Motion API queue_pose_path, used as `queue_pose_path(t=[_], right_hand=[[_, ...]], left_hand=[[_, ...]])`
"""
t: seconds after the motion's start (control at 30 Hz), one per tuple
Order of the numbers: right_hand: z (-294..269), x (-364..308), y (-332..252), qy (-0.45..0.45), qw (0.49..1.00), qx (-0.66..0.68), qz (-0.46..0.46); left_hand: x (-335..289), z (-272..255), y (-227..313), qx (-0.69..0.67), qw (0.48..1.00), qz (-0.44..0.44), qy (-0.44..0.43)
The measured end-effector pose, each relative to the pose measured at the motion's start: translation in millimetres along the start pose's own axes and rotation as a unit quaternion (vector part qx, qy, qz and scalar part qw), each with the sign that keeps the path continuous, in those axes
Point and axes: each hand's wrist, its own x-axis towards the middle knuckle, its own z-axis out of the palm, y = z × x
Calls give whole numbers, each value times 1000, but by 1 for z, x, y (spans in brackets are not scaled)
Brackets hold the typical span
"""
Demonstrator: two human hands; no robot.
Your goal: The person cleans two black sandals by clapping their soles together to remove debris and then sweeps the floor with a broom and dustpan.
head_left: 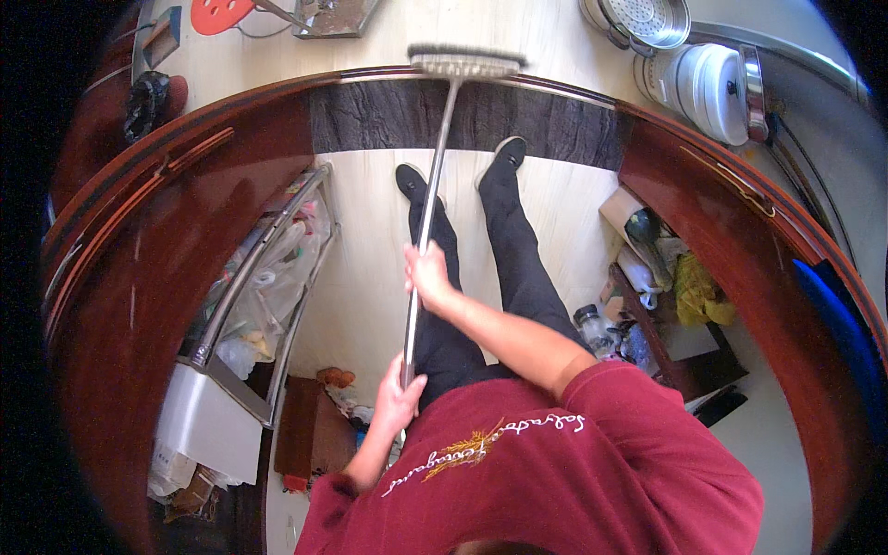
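Note:
A long-handled broom (439,171) reaches away from my body, its metal stick held in both hands. My left hand (398,404) is closed round the end of the stick, close to my waist. Farther along the stick, my right hand (428,276) is wrapped round it. The broom head (467,63), wide with dark bristles along its far side, is at the pale floor just beyond the dark stone threshold (555,125). Its bristles are slightly blurred.
Dark red door frames (231,194) stand on both sides. At left is a metal rack (264,250) with plastic bags; at right, a low shelf (675,324) holds jars and bags. Beyond the threshold are stacked pots (698,83) and a red perforated seat (219,13).

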Motion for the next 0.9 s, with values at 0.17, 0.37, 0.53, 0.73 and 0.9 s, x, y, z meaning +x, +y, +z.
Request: queue_pose_path(t=[0.17,0.37,0.53,0.73,0.9], right_hand=[[8,48,42,24,997,6,77],[6,43,14,2,1000,24,-9],[6,8,62,30,995,14,89],[-13,48,45,29,998,3,54],[-11,6,70,31,998,-8,62]], left_hand=[[36,-15,-12,-37,999,-25,-27],[50,-21,-24,4,998,55,4],[16,-30,-58,-25,999,-19,-37],[56,-14,-48,-50,996,13,-71],[25,-24,-71,-4,997,49,-55]])
